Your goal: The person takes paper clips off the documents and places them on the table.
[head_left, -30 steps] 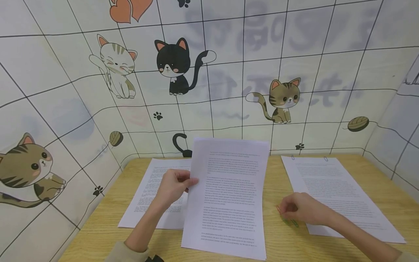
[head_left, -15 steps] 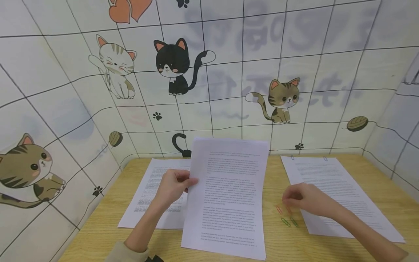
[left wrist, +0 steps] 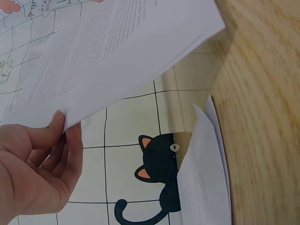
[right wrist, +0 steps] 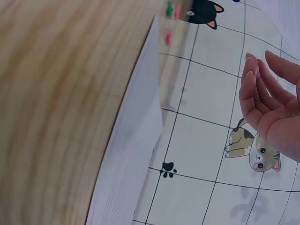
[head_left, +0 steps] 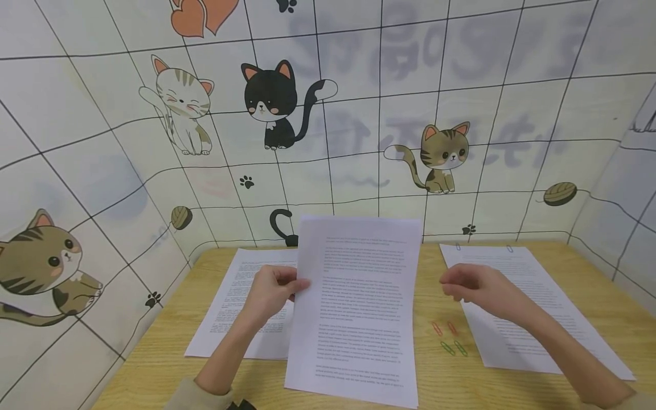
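My left hand (head_left: 271, 290) pinches the left edge of some printed sheets (head_left: 359, 307), thumb in front, holding them tilted up above the table. Layered edges of these sheets (left wrist: 136, 56) show in the left wrist view. My right hand (head_left: 482, 290) hovers right of them, over the edge of another printed stack. Its fingers are loosely curved; in the right wrist view the thumb stands apart from the fingertips (right wrist: 250, 77), nothing held. Below it on the table lie two red paper clips (head_left: 451, 328) and two green paper clips (head_left: 447, 348).
At the left of the wooden table (head_left: 154, 376) lies a printed stack (head_left: 236, 302), partly behind the lifted sheets. Another stack (head_left: 533, 307) lies at the right, with two paper clips (head_left: 509, 249) on its far edge. A cat-patterned wall (head_left: 359, 142) closes off the back.
My right hand has risen from the clips and moved toward the back. A red clip that was at its fingers now lies beside the others. The left hand keeps holding the sheets.
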{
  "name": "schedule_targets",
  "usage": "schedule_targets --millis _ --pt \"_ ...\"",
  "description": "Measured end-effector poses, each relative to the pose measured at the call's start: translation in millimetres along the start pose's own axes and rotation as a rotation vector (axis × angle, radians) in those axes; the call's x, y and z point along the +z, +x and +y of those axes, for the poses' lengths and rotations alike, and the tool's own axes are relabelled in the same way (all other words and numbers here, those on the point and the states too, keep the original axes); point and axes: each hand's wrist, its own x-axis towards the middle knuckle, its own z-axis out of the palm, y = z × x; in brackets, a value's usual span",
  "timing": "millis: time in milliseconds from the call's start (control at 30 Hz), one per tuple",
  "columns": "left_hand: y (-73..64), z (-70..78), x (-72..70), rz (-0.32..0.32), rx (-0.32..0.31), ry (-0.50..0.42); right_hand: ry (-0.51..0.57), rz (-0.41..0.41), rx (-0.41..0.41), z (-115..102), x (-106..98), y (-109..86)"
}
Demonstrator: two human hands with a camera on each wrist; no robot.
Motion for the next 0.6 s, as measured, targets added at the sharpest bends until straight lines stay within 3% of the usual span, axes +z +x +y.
schedule_targets --millis 233,600 --pt "0.6 -1.1 0.4 -0.003 0.002 -0.022 0.093 0.012 -0.066 -12.7 7.2 7.6" --pt "0.4 -1.9 2.0 0.0 -0.01 -0.057 0.194 -0.066 -0.179 -23.7 21.9 16.4"
